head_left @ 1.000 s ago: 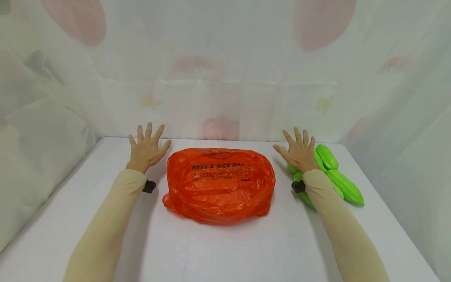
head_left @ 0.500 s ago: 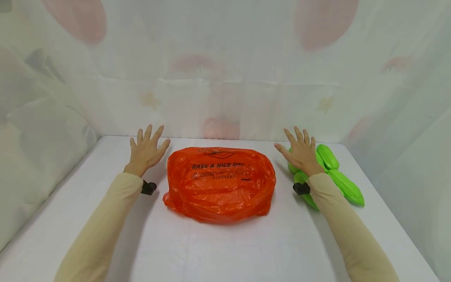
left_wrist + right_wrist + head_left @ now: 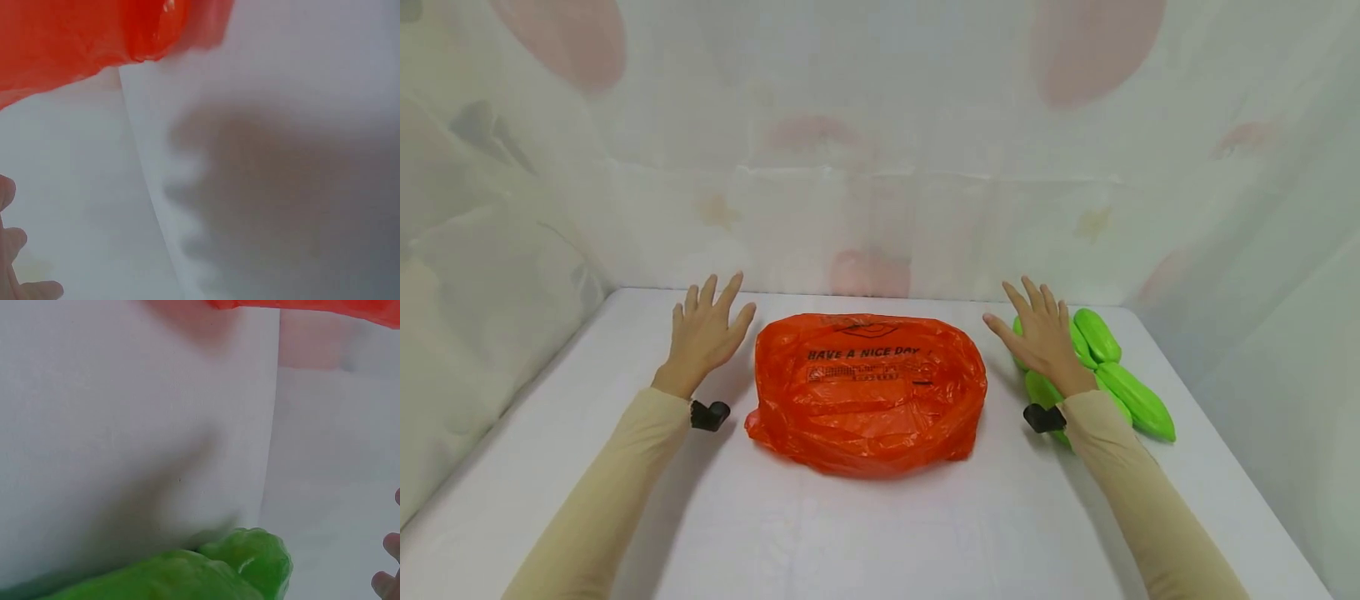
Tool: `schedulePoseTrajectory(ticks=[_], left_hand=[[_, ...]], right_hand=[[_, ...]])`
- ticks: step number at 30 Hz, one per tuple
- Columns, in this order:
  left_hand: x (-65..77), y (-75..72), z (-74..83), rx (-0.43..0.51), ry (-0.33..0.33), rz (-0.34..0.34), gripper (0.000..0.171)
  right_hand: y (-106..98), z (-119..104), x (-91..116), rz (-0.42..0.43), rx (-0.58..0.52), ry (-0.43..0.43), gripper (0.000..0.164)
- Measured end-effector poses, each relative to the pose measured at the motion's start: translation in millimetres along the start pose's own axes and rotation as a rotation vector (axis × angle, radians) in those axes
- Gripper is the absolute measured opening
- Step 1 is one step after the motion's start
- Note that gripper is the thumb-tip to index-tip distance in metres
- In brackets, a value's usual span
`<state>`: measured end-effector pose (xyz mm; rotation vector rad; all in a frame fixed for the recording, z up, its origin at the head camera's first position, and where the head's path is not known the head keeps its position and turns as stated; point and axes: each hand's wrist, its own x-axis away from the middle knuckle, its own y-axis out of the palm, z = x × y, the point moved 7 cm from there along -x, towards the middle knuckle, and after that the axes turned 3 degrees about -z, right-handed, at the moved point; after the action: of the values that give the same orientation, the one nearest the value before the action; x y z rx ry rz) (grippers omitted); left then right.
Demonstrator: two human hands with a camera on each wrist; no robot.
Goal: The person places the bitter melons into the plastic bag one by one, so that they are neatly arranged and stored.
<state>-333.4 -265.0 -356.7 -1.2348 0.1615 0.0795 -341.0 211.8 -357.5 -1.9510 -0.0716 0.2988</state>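
An orange-red plastic bag (image 3: 868, 400) printed "HAVE A NICE DAY" stands at the middle of the white table, its mouth spread wide. To its left my left hand (image 3: 703, 333) hovers with fingers spread, holding nothing; its shadow falls on the table in the left wrist view. My right hand (image 3: 1037, 333) is held over several glossy bright green, long lumpy vegetable-like pieces (image 3: 1138, 402), fingers spread and nothing in them. Part of the green group is hidden beneath that hand and sleeve. In the right wrist view two green pieces (image 3: 250, 559) lie at the bottom, below the fingertips' shadow.
The white table (image 3: 880, 542) ends at a pale curtain (image 3: 880, 225) at the back, with more curtain along both sides. A small black device (image 3: 709, 415) sits at the left wrist, another black device (image 3: 1043, 417) at the right wrist.
Both hands have drawn back slightly toward the body, the left also shifting a little left and the right wrist a little right. The bag and green pieces have stayed in place.
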Motion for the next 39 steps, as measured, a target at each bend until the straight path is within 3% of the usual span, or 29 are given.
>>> schedulePoseTrajectory(ticks=[11,31,39], left_hand=[[17.0,-4.2,5.0,0.032,0.004,0.04,0.065],[47.9,-0.8,28.5,0.242,0.073,0.175,0.057],[60.0,4.6,33.8,0.334,0.117,0.203,0.052]], right_hand=[[-1,-7,14,0.005,-0.035,-0.011,0.078],[2,-17,38,0.062,-0.136,-0.059,0.072],[6,-25,46,0.039,-0.194,-0.077,0.069]])
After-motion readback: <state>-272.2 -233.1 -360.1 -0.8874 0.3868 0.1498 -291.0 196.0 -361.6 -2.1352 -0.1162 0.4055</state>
